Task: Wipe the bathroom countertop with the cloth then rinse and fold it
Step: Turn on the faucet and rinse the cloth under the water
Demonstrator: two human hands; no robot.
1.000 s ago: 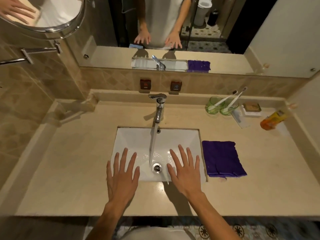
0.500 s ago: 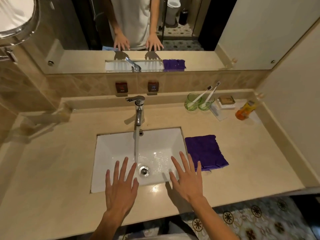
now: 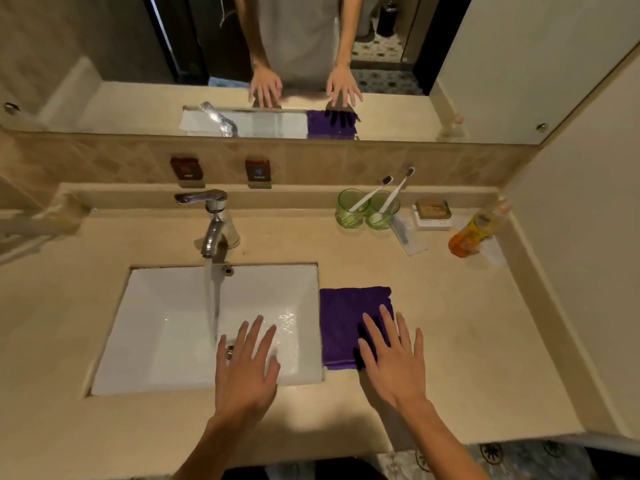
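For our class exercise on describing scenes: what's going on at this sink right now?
A person stands at a bathroom countertop. The right hand, fingers spread, is over the near part of the folded purple cloth lying beside the sink. The left hand hovers open over the basin. Water runs from the faucet.

I count my two hands, left hand (image 3: 246,370) and right hand (image 3: 394,362), one purple cloth (image 3: 346,317), one faucet (image 3: 214,223), two green cups (image 3: 367,209), two toothbrushes (image 3: 384,192), one orange bottle (image 3: 472,233) and one soap dish (image 3: 433,214).
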